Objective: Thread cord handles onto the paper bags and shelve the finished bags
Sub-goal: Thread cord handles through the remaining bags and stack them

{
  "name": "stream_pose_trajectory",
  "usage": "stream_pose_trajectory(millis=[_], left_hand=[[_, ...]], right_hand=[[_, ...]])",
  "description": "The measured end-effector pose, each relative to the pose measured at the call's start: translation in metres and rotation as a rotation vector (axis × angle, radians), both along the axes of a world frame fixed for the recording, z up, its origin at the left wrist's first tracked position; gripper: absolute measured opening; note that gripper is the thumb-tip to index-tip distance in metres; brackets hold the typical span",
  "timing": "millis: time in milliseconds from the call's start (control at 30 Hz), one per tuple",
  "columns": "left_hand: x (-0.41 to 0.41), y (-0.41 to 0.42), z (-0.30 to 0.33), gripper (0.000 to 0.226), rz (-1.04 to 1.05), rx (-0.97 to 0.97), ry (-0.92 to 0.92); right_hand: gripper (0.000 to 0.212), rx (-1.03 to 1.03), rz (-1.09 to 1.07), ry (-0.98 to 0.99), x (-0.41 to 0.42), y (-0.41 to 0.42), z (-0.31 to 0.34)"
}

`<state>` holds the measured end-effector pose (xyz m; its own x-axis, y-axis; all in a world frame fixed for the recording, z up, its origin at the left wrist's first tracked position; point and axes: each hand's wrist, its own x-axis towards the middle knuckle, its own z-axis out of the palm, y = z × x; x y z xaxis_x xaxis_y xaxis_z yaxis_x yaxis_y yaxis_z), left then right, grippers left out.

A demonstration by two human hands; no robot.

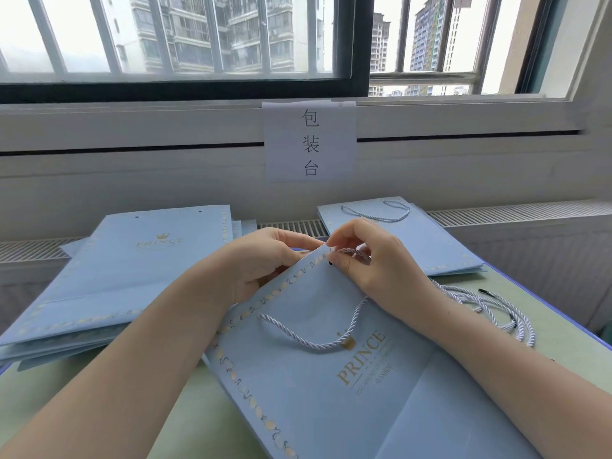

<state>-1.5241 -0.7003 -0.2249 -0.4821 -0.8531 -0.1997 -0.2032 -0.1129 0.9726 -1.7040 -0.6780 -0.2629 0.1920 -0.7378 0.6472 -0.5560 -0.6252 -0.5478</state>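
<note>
Paper bag [331,376] flat on the table [195,409], top corner lifted. Left hand [261,263] pinches the rim, right hand [361,260] pinches the twisted cord [356,252] at the hole. Light, creasable card; limp cord, best held near its tip.

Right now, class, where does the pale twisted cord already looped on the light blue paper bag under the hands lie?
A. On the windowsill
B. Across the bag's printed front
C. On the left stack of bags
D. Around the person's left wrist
B: the pale twisted cord curves across the light blue paper bag, beside its gold lettering.
</note>
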Motion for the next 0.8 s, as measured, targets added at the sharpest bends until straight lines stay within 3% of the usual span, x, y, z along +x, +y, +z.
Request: stream_pose_trajectory(millis=[433, 800], left_hand=[[0.005, -0.007, -0.0054, 0.026, -0.049, 0.005, 0.036], [-0.0006, -0.0019, -0.0043, 0.021, 0.033, -0.003, -0.097]], right_hand=[[0.014, -0.015, 0.032, -0.007, -0.0005, 0.0041, 0.0055], [0.008, 0.101, 0.063, -0.044, 0.0004, 0.0053, 0.005]])
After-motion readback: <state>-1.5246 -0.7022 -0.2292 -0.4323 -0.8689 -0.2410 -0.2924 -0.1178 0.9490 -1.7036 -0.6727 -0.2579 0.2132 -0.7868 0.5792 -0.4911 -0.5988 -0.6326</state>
